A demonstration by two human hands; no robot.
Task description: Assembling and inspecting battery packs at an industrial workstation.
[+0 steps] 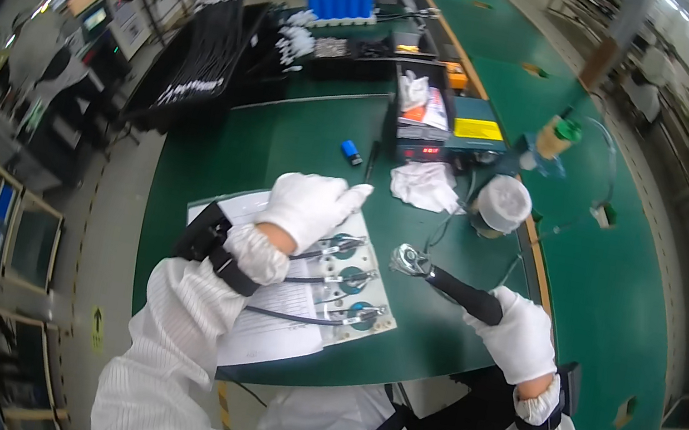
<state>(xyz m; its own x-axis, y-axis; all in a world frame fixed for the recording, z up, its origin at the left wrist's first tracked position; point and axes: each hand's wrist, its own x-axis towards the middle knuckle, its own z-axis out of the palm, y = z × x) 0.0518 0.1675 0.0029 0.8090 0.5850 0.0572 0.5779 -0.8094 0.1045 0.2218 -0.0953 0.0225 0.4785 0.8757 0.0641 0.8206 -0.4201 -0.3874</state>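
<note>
My right hand [520, 336], in a white glove, is wrapped round the black grip of a ratchet wrench [464, 293]. Its round metal head points left, above the bare green tabletop. My left hand [313, 210], gloved as well, hovers over the top of a pale board, with a finger stretched to the right beside a thin black stick [372, 160]. Whether it touches the stick I cannot tell. Several black cables [290, 316] with metal lugs lie on round green pads of the board [380, 302]. A printed sheet [271, 345] lies under the cables.
Beyond my left hand lies a small blue object [351, 153]. A white cloth [425, 185], a lidded jar [503, 204] and a device with a red display [422, 152] stand to the right. Black bins of cables [206, 62] sit far left. Across the table, a person handles a blue block [340, 4].
</note>
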